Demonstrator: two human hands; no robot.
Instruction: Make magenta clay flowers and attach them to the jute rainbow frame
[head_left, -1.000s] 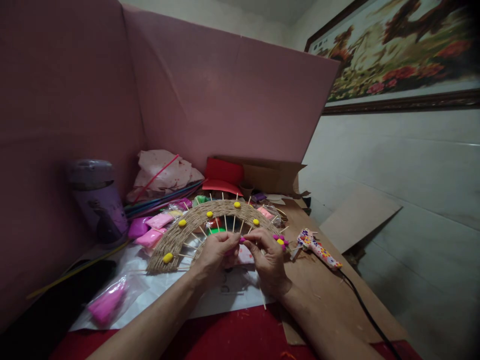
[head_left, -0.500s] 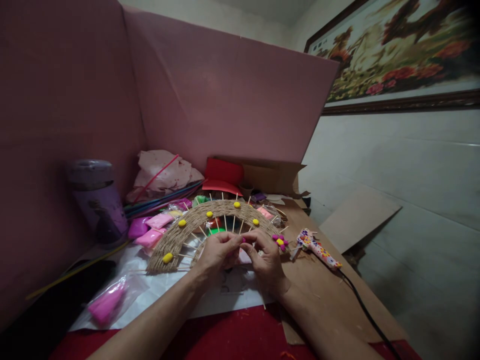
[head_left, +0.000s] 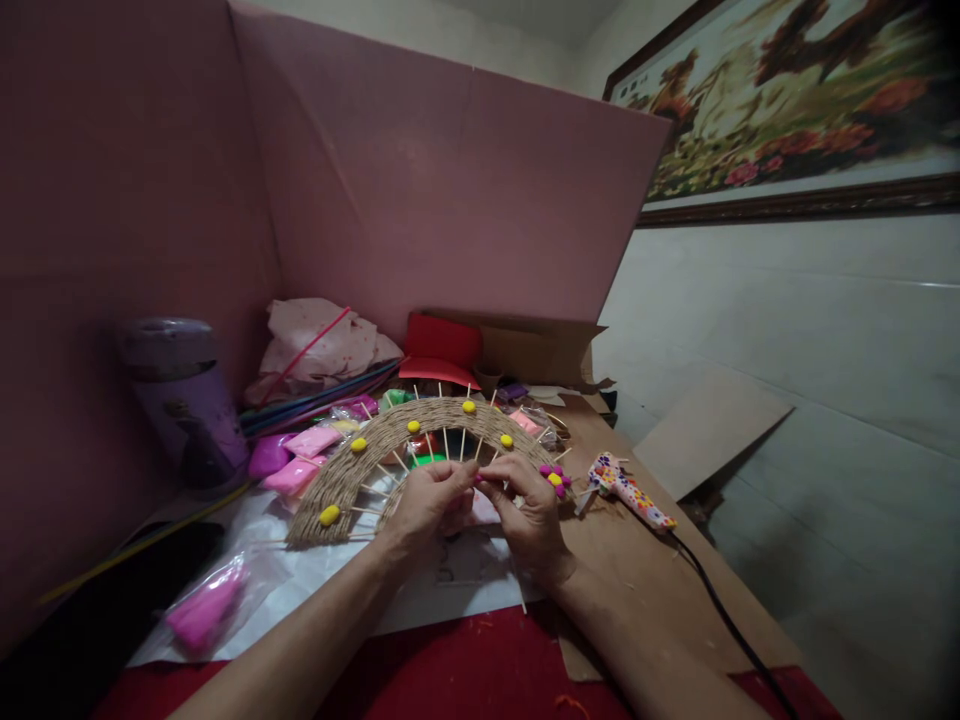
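My left hand [head_left: 437,500] and my right hand [head_left: 526,507] meet at the fingertips, both closed in a pinch. Between them shows a bit of magenta modelling clay [head_left: 478,478], mostly hidden by the fingers. Just behind lies a twine-wrapped arch [head_left: 390,430] with thin wooden sticks poking out along its edges. Several yellow clay discs [head_left: 413,427] are spaced along the arch. At its right end, close to my right hand, is a flower [head_left: 555,480] of magenta petals around a yellow centre.
A flower-patterned glue gun [head_left: 630,490] with a black cord lies at right on cardboard [head_left: 675,590]. Bagged pink clay [head_left: 206,610] rests front left; more clay packets [head_left: 313,441] sit behind. A purple tumbler [head_left: 184,410] stands left, near the pink panel [head_left: 450,200].
The whole view has shifted slightly, so things sit a little further left. My fingertips have moved slightly against each other, still pinching the magenta clay.
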